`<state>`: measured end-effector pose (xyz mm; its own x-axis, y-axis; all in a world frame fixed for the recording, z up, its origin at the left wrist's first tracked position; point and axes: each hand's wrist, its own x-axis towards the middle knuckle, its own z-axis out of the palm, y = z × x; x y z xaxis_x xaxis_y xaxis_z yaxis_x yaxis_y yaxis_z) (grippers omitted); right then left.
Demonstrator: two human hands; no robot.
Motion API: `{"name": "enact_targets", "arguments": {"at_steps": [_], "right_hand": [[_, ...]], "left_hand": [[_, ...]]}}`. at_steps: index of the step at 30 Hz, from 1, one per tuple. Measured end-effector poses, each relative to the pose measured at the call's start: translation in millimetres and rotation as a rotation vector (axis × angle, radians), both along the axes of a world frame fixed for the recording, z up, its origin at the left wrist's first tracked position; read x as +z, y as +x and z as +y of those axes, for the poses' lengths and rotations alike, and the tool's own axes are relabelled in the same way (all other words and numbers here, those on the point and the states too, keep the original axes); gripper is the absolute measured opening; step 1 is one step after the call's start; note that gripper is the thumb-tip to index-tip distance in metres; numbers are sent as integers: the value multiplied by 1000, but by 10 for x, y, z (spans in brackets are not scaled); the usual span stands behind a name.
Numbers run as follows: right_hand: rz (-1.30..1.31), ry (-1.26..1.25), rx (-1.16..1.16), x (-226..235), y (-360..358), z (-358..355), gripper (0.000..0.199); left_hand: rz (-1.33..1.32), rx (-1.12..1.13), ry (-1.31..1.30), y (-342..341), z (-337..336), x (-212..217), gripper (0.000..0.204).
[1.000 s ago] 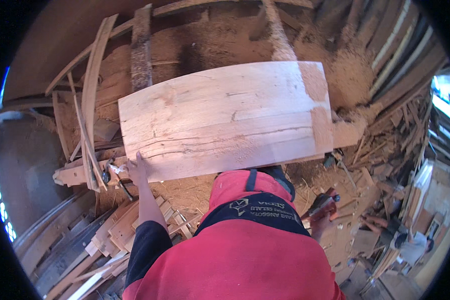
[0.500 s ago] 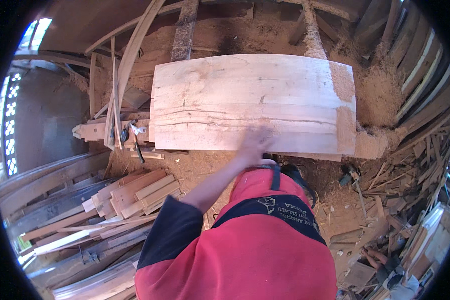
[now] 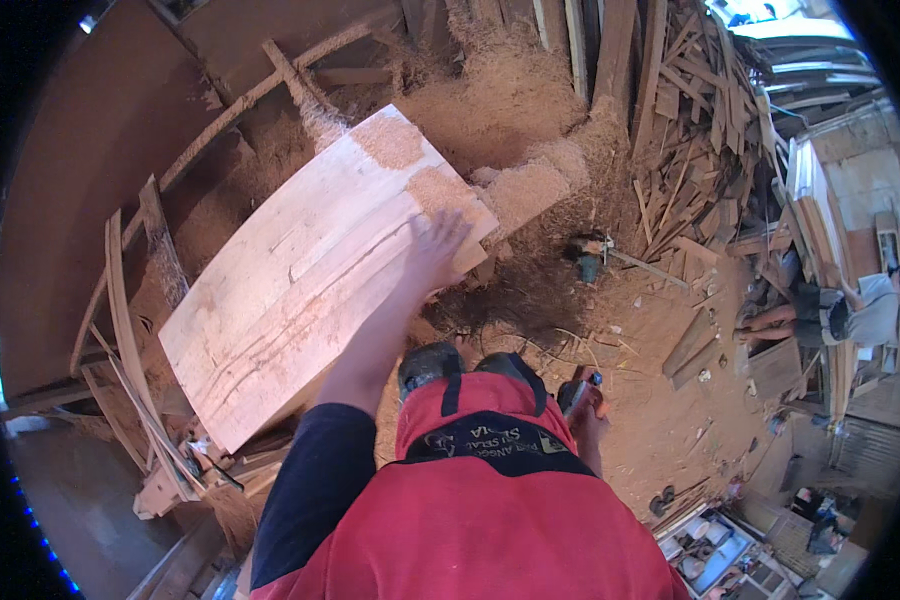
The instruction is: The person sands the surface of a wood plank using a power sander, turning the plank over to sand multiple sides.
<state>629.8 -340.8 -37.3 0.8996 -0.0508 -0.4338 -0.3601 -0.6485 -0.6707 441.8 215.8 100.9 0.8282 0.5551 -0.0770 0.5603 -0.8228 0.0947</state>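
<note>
Pale wood forms a broad slab [image 3: 280, 300] with a curved far edge, lying ahead and to the left, reddish-tan sawdust [image 3: 446, 194] coating its right end. The person's left hand [image 3: 436, 246] lies over it near that sawdust, fingers spread, gripping nothing; the right hand [image 3: 591, 426] curls around a dark-and-red tool [image 3: 574, 391].
</note>
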Motion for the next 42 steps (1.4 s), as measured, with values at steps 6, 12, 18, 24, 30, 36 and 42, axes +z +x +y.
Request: {"name": "enact_targets", "arguments": {"at_steps": [6,12,18,24,30,36,42], "right_hand": [[-50,-49,95,-133,-181,-854,48],[21,-302,374,383,-375,-642,60],[106,-400,423,269,-136,-522,68],[144,-474,474,189,167,-312,76],[224,-523,535,-38,647,102,84],[233,-255,534,-491,1055,552,74],[114,-86,621,-930,1405,418,59]], "left_hand": [[107,-110,-46,998,35,296,103],[59,-132,-62,617,-331,65,91],[-84,-281,-143,-217,-1455,-105,84],[-12,410,-40,-1859,-1974,-133,88],[243,597,118,-2616,-1924,-134,79],[279,604,143,-2539,-1961,260,82],[301,369,-119,-2284,-1120,1981,78]]}}
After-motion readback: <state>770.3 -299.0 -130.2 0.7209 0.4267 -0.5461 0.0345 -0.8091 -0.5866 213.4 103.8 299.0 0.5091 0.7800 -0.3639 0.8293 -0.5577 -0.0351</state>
